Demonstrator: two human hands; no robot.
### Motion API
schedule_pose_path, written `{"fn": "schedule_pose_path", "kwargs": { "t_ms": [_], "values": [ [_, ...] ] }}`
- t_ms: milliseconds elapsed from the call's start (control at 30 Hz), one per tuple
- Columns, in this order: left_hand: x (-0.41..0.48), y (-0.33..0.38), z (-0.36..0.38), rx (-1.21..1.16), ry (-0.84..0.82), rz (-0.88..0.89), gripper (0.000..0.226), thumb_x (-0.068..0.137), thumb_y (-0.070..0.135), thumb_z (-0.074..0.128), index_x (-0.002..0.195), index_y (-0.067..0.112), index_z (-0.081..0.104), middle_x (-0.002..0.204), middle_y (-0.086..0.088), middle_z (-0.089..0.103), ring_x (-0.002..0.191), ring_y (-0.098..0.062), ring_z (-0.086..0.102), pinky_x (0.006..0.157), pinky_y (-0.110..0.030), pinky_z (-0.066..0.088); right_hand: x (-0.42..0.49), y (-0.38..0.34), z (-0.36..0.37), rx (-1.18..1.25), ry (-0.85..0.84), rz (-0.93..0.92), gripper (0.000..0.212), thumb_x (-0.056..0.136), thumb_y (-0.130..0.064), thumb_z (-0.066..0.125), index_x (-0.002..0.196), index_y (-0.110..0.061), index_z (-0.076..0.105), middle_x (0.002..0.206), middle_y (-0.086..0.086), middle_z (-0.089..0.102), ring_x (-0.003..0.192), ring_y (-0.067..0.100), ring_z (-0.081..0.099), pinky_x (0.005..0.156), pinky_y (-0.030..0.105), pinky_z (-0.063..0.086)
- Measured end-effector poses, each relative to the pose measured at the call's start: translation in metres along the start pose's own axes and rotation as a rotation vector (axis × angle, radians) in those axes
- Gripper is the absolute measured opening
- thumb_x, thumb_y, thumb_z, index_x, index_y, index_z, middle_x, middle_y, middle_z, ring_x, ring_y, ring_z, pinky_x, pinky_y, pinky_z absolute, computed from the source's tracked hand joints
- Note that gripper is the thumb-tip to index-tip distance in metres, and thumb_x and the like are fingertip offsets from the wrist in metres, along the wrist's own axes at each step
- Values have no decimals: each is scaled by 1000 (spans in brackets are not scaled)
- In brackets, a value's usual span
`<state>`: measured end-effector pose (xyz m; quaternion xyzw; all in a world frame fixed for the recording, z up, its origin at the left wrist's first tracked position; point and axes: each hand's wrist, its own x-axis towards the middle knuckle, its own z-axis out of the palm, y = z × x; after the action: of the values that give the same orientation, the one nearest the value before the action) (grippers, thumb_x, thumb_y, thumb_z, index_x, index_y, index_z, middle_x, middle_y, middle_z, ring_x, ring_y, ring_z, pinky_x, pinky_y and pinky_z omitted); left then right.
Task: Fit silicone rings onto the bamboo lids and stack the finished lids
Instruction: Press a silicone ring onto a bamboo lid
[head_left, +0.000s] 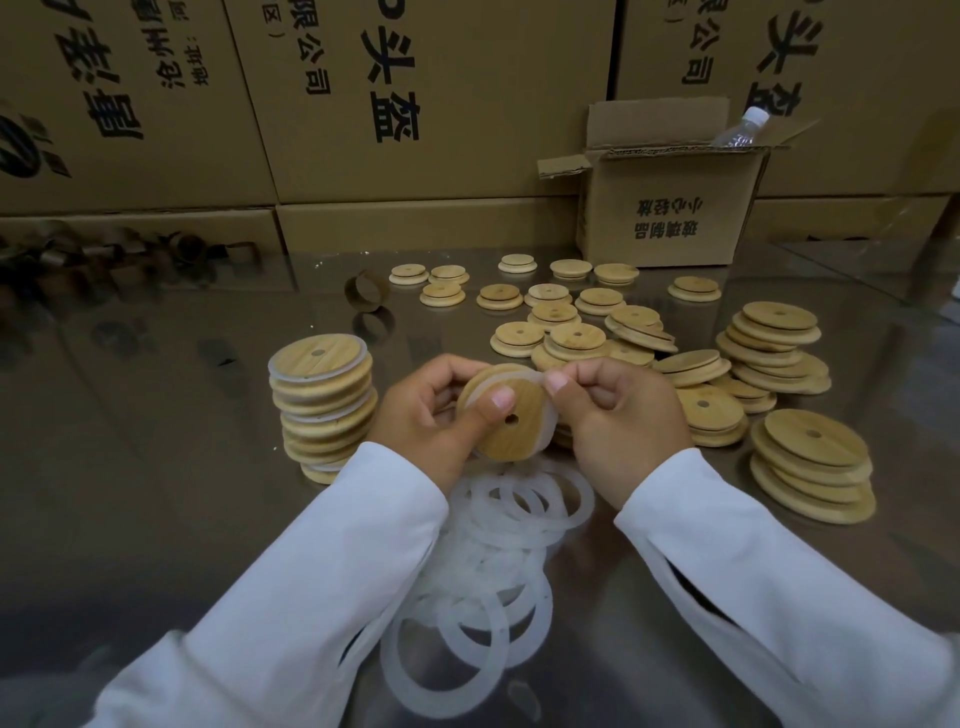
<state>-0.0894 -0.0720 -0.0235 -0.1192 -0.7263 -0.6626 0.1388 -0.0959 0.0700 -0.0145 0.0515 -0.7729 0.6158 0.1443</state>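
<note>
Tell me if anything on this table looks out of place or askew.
The finished stack on the left leans, its lids offset and tilted rather than square. A plastic bottle lies slanted in the open carton at the back. Nothing looks spilled or broken.

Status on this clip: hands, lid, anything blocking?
Left hand grips bamboo lid, thumb on its face. Right hand pinches silicone ring at the lid's rim. Nothing in the way.
</note>
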Motion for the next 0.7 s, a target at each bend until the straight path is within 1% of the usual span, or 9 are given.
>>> {"fn": "schedule_pose_path", "kwargs": {
  "t_ms": [67,233,300,367,400,500,567,633,700],
  "values": [
    [0,0,-1,-3,7,0,24,62,33,64,82,20,64,78,2,70,75,-13,66,65,-32,56,1,0,0,2,2,-6,13,87,-23,60,75,-23,65,76,-7,68,76,6,63,65,16,45],
    [0,-5,0,-32,49,-24,19,65,30,66,81,20,65,71,6,71,70,-9,67,62,-28,57,-1,1,1,48,4,-46,9,83,-22,65,74,-23,64,75,-8,69,73,4,64,63,11,48],
    [0,-6,0,-74,84,-60,25,60,34,67,80,19,66,71,3,71,72,-15,67,68,-36,57,-4,2,3,86,-8,-66,7,81,-22,67,75,-23,63,74,-9,69,71,2,65,63,11,50],
    [1,-7,1,-136,106,-95,31,55,36,68,80,17,67,73,-2,71,77,-22,67,76,-44,55,-7,3,5,48,15,-115,9,80,-24,67,74,-26,62,72,-12,67,71,-3,63,64,9,50],
    [1,-7,1,-153,106,-107,32,55,36,68,80,16,67,73,-3,71,77,-23,67,77,-45,55,-7,3,6,13,43,-151,11,81,-25,67,73,-28,61,72,-14,66,72,-5,62,64,8,50],
    [1,-7,2,-166,58,-146,30,55,31,68,81,15,66,70,-2,72,71,-18,68,75,-42,56,-7,4,5,-65,97,-228,16,83,-24,64,71,-32,57,72,-17,63,77,-6,59,64,8,48],
    [1,-7,2,-139,28,-156,30,56,33,67,81,16,68,71,-2,72,70,-16,68,75,-40,55,-7,5,5,-129,70,-271,17,83,-25,63,71,-34,56,72,-19,62,78,-6,59,65,7,48],
    [0,-7,1,-85,17,-112,28,58,36,66,81,19,70,73,-1,72,72,-15,68,72,-37,55,-8,4,5,-170,28,-290,18,83,-24,63,71,-35,55,73,-19,62,78,-5,59,66,7,48],
    [0,-7,-1,-40,15,-61,27,60,38,65,80,22,70,73,1,72,74,-14,67,69,-32,53,-7,4,5,-137,19,-256,18,83,-22,64,70,-32,57,73,-17,64,76,-3,61,65,7,48]
  ]
}}
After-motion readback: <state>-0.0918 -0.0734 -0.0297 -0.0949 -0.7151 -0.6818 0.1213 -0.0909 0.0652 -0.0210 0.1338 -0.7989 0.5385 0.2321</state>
